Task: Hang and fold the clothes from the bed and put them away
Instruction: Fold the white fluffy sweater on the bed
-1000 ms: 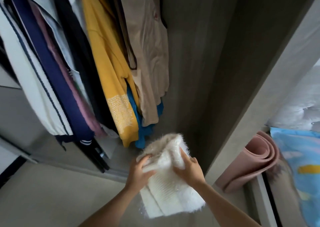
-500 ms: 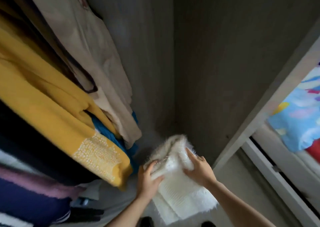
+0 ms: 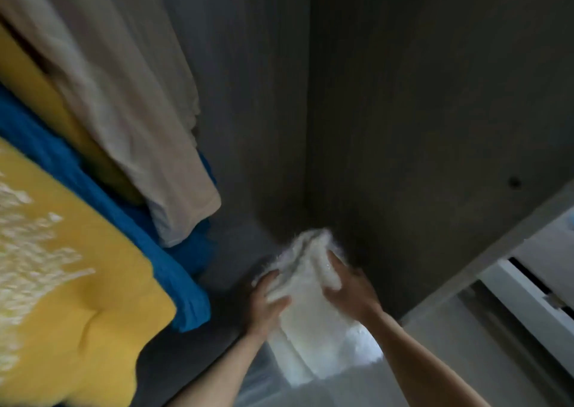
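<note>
Inside the dim grey wardrobe (image 3: 403, 96), the back corner is where everything is aimed. The folded white sweater (image 3: 313, 313) sits low, its far end pushed right up to that corner. Whether it rests on the floor there, I cannot tell. The left hand (image 3: 267, 301) grasps its left edge and the right hand (image 3: 351, 295) clamps the right edge, fingers curled into the fluff. If they let go unevenly, I'd guess the fold slumps open. Left of the corner hang a beige top (image 3: 133, 111), a blue garment (image 3: 174, 267) and a yellow one (image 3: 77, 298). The blue hem droops nearest and could drag across the sweater.
</note>
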